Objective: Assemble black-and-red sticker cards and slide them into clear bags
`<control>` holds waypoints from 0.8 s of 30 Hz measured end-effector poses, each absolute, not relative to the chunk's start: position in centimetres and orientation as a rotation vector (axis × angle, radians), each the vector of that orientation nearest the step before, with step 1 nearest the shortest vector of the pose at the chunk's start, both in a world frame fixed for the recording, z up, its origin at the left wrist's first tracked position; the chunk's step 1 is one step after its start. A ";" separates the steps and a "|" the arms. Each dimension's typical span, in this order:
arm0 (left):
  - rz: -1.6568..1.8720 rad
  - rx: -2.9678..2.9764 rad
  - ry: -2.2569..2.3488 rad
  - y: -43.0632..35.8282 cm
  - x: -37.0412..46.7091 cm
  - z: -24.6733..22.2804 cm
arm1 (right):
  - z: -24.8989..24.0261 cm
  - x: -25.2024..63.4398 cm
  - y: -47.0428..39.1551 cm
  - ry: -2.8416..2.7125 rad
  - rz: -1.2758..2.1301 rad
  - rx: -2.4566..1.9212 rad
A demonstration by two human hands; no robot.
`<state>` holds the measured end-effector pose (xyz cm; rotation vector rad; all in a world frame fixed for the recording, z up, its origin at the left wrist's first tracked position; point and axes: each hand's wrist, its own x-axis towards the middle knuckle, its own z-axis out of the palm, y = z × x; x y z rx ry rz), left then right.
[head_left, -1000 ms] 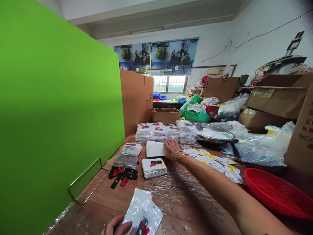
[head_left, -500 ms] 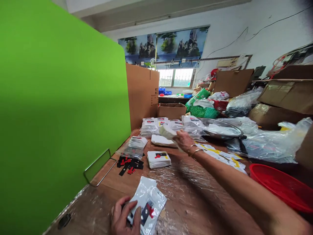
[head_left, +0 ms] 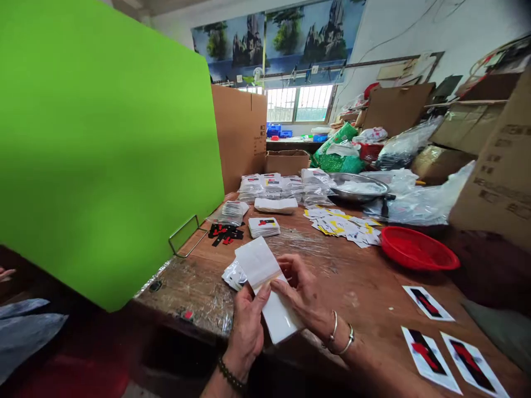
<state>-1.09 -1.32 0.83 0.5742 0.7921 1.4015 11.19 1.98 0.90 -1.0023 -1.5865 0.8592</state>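
The left hand (head_left: 249,320) and right hand (head_left: 305,293) curl, pinching a white packet bundle (head_left: 259,260) mid-length. It looks light, bendable, slick, probably best held by both edges.

White sleeve bundle (head_left: 261,266): long, narrow rectangle, pale and blank on the side seen. Upper part matte, with faint creases; lower part smoother, with a small glare spot near the bottom. Thin tan band crosswise at about the middle, seemingly round the bundle; underside hidden. Slight bend there.

Pose: slanting, far end up and to the left, near end down and to the right, close to the wearer. Held in both hands at the middle, left hand (head_left: 248,320) and right hand (head_left: 305,290), thumbs near the band. Far end overlaps glossy packets (head_left: 233,275) in view; contact unclear. Number of sleeves: cannot tell.
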 end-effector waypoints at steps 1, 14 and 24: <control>1.388 0.585 0.799 -2.0 -1.4 0.7 | 0.7 11.5 1.2 -1.632 0.756 -1.005; 1.059 0.940 1.061 -5.8 -0.6 2.2 | 0.8 16.1 -4.1 -2.058 0.041 -1.147; 0.934 1.208 1.057 -5.5 1.0 1.6 | 2.6 18.5 -5.9 -2.619 -0.336 -1.376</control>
